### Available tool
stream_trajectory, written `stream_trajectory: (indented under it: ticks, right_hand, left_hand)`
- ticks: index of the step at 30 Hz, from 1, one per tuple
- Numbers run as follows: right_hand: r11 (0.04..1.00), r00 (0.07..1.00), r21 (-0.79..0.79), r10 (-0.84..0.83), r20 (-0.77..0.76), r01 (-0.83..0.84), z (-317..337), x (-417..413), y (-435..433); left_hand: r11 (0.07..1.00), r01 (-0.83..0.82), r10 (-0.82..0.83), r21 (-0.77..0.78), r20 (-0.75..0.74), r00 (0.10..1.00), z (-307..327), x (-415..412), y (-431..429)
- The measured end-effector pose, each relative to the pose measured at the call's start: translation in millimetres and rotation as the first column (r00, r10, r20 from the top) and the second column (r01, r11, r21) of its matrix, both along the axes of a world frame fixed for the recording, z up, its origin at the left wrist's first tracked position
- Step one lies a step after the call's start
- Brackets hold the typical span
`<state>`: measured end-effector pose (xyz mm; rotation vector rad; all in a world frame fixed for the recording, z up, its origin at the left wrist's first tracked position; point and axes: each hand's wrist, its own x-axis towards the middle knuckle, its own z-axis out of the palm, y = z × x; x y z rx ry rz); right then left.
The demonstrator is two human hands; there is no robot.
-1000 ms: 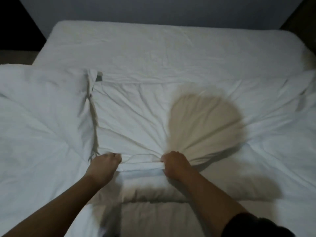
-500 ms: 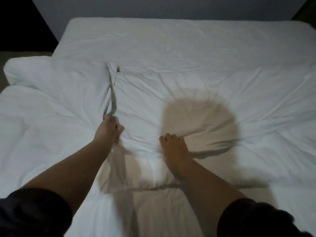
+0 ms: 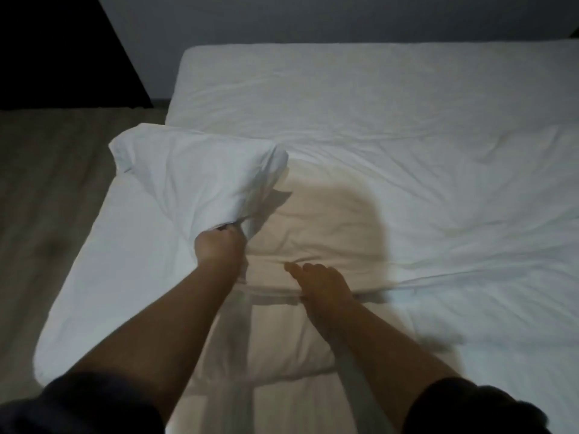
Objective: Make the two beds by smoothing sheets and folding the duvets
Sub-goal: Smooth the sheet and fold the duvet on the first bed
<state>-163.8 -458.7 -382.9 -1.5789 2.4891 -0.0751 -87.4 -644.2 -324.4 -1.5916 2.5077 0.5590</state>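
A white duvet (image 3: 438,239) lies rumpled across the near half of the bed, over a white sheet (image 3: 344,89) that covers the far half. My left hand (image 3: 219,249) grips the duvet's edge and holds up a bulging fold (image 3: 194,170) of it at the bed's left side. My right hand (image 3: 322,283) lies flat with straight fingers, pressing the duvet down along a crease just right of the left hand. My head's shadow falls on the duvet beyond the hands.
Wooden floor (image 3: 47,198) runs along the left of the bed. A pale wall (image 3: 313,20) stands behind the bed, with a dark area (image 3: 56,51) at the far left.
My left hand has pulled the duvet's edge up and toward the left, raising a fold. My right hand, earlier gripping the duvet, now lies flat on it. The view has swung left.
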Motion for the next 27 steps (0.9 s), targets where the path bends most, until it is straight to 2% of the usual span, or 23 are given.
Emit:
stream_trajectory:
  ticks: [1, 2, 3, 5, 7, 8, 9, 10, 11, 14, 15, 18, 20, 22, 25, 27]
  right_hand:
    - [1.000, 1.000, -0.007, 0.003, -0.017, -0.003, -2, 1, -8]
    - [1.000, 1.000, -0.008, 0.008, -0.020, -0.008, -3, 0, -15]
    - [1.000, 1.000, 0.013, 0.005, -0.014, -0.004, -3, -1, -21]
    - [0.997, 1.000, 0.072, -0.003, -0.021, 0.004, -2, -1, -25]
    - [0.996, 0.999, 0.086, 0.011, 0.045, -0.014, 0, 2, -24]
    - [0.996, 0.996, 0.088, 0.001, 0.085, -0.009, 4, 5, -24]
    - [0.992, 0.995, 0.129, -0.009, 0.102, -0.004, 8, 7, -24]
    - [0.985, 0.994, 0.175, -0.023, 0.102, 0.004, 11, 5, -24]
    - [0.976, 0.994, 0.217, -0.038, 0.103, 0.015, 14, 4, -24]
    - [0.964, 0.989, 0.264, -0.070, 0.134, 0.033, 19, 3, -23]
    - [0.963, 0.989, 0.267, -0.073, 0.131, 0.036, 16, 4, -21]
    - [0.975, 0.994, 0.218, -0.070, 0.087, 0.049, 16, 11, -19]
    - [0.987, 0.996, 0.134, -0.085, -0.009, 0.085, 8, 16, -17]
    - [0.988, 0.983, 0.044, -0.139, -0.124, 0.145, 7, 19, -16]
    - [0.969, 0.985, 0.181, -0.152, -0.085, 0.165, 13, 21, -10]
    - [0.963, 0.989, 0.232, -0.121, -0.087, 0.138, 16, 23, -7]
  left_hand:
    - [0.990, -0.085, 0.106, 0.109, -0.202, 0.974, 0, 0, 3]
    - [0.973, -0.094, 0.158, 0.213, -0.304, 0.939, 2, 2, 7]
    - [0.953, -0.122, 0.246, 0.278, -0.472, 0.846, 1, 5, 10]
    - [0.926, -0.197, 0.342, 0.324, -0.490, 0.802, -10, 15, 5]
    - [0.921, -0.241, 0.351, 0.306, -0.385, 0.853, -19, 31, -5]
    - [0.926, -0.259, 0.332, 0.275, -0.263, 0.906, -25, 39, -10]
    - [0.954, -0.218, 0.234, 0.206, -0.053, 0.971, -27, 47, -13]
    - [0.974, -0.158, 0.140, 0.163, 0.113, 0.984, -28, 55, -18]
    - [0.988, -0.093, 0.060, 0.123, 0.249, 0.967, -27, 62, -26]
    - [0.997, -0.065, 0.050, 0.033, 0.329, 0.943, -19, 72, -50]
    - [1.000, 0.002, 0.007, -0.023, 0.387, 0.922, -17, 75, -60]
    - [0.925, 0.367, -0.224, -0.097, 0.642, 0.733, -9, 90, -61]
    - [0.866, 0.497, -0.326, -0.061, 0.685, 0.652, -10, 102, -52]
    - [0.861, 0.506, -0.342, -0.049, 0.683, 0.646, -9, 113, -51]
    - [0.906, 0.424, -0.315, -0.013, 0.647, 0.694, -9, 126, -59]
    - [0.907, 0.420, -0.315, -0.002, 0.659, 0.683, -11, 129, -50]
